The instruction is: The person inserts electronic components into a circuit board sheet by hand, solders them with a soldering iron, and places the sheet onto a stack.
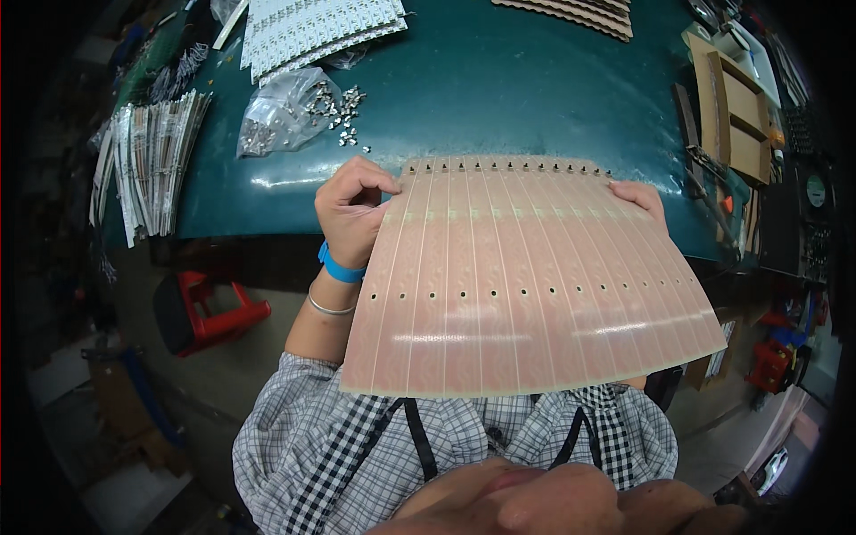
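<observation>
Both my hands hold up a wide, thin pinkish-beige panel of circuit board strips [526, 330], tilted in front of my chest. Pale lines divide it lengthwise into several narrow strips. A row of small dark holes crosses its lower half, and small dark pins or clips line its far edge. My left hand [355, 207] pinches the far left corner between thumb and fingers. At the far right corner, my right hand [640, 198] grips the edge; the panel hides most of that hand and its forearm.
On the green table [499, 98] lie a plastic bag [283, 114] with small metal parts spilling out, a stack of white printed panels [321, 31], bundled strips [156, 165], brownish panels [580, 11] and a cardboard tray [744, 116]. A red stool [214, 308] stands below, left.
</observation>
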`<move>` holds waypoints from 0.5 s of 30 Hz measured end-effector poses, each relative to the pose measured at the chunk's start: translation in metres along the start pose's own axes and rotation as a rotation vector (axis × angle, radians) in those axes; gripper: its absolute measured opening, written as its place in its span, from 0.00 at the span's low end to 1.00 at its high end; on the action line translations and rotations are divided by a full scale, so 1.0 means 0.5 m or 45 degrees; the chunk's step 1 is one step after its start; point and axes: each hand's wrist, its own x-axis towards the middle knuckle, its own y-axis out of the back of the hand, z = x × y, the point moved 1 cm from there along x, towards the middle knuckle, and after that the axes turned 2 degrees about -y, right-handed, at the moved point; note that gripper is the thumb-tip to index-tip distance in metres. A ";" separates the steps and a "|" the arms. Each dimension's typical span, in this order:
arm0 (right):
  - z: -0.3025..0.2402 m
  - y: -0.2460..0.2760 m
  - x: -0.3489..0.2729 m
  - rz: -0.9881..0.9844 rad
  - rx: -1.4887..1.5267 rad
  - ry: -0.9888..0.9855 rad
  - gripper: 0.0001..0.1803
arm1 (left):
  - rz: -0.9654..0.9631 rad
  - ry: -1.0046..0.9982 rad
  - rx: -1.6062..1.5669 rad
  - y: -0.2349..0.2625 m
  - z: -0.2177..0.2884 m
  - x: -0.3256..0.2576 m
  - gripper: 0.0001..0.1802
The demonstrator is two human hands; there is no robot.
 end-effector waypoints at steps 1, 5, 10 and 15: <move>0.001 0.002 -0.001 -0.001 0.003 0.009 0.17 | -0.001 0.000 -0.003 -0.001 0.000 0.000 0.11; -0.012 0.004 -0.008 0.035 -0.005 -0.070 0.17 | -0.008 -0.014 -0.011 -0.005 0.001 0.004 0.11; -0.064 0.003 0.009 0.081 -0.007 -0.100 0.18 | -0.027 -0.022 -0.008 -0.002 -0.015 -0.001 0.11; -0.070 -0.016 0.007 0.139 0.030 -0.167 0.18 | -0.001 0.026 -0.006 0.011 -0.013 -0.010 0.11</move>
